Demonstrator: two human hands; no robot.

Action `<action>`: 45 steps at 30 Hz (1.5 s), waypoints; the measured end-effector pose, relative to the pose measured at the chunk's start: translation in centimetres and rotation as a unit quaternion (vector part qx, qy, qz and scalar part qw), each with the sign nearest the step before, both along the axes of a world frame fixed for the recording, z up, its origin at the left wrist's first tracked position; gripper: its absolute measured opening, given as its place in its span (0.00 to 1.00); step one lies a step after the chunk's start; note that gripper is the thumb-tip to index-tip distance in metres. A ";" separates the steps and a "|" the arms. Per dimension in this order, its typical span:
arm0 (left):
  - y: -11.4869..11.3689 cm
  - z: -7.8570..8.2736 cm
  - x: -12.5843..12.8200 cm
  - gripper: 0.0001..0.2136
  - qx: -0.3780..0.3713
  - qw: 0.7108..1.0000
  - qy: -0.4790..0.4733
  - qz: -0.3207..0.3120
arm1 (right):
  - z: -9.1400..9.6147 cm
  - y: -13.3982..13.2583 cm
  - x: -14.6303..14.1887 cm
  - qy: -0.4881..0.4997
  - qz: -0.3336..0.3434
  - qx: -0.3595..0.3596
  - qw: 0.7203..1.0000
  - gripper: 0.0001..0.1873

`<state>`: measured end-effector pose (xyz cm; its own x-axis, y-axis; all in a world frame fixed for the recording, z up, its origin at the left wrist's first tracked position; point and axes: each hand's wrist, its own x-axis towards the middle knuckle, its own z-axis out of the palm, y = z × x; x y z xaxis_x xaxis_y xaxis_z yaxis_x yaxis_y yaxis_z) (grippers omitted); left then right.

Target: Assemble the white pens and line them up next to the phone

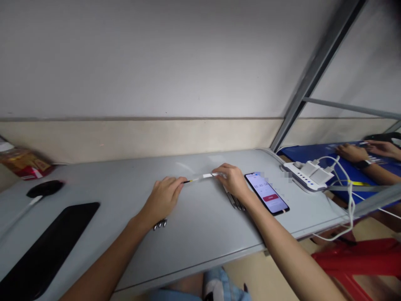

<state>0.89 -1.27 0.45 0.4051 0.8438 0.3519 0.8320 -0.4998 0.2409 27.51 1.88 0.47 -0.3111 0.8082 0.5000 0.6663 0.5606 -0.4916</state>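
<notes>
A thin pen refill point(196, 179) stretches between my two hands just above the grey table. Its dark part with a yellow bit points toward my left hand point(164, 195), whose fingers pinch that end. My right hand point(230, 177) is closed on the other end, where a white section point(207, 175) shows; whether this is a separate piece I cannot tell. Silver tips of several pens point(160, 224) stick out from under my left wrist. More dark, silver-ended pens point(235, 202) lie beneath my right wrist, partly hidden.
Right of my right hand lies a phone point(267, 193) with a lit timer. Farther right are a white power strip point(305, 176) with cables and another person's hands point(354, 153) over a blue surface. A black slab point(53, 251), a black device point(44, 189) and a jar point(26, 163) sit left.
</notes>
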 end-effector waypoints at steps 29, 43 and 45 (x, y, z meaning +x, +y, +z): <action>-0.9 0.6 1.2 0.10 0.031 0.994 -0.098 -0.043 | 0.8 -1.6 -2.5 0.114 0.128 -0.196 0.966 0.25; 0.7 0.2 -0.2 0.13 -0.169 0.904 -0.393 0.009 | 0.6 -1.2 -2.4 0.158 0.094 -0.190 0.965 0.18; 0.7 0.0 -0.2 0.14 -0.191 0.906 -0.378 0.018 | 0.6 -1.2 -2.4 0.161 0.094 -0.187 0.964 0.17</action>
<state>0.73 -0.52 0.47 0.1403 0.9704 0.1966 0.3709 -0.2357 0.8983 25.11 0.70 1.05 -0.3478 0.8951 0.2789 0.3495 0.3998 -0.8474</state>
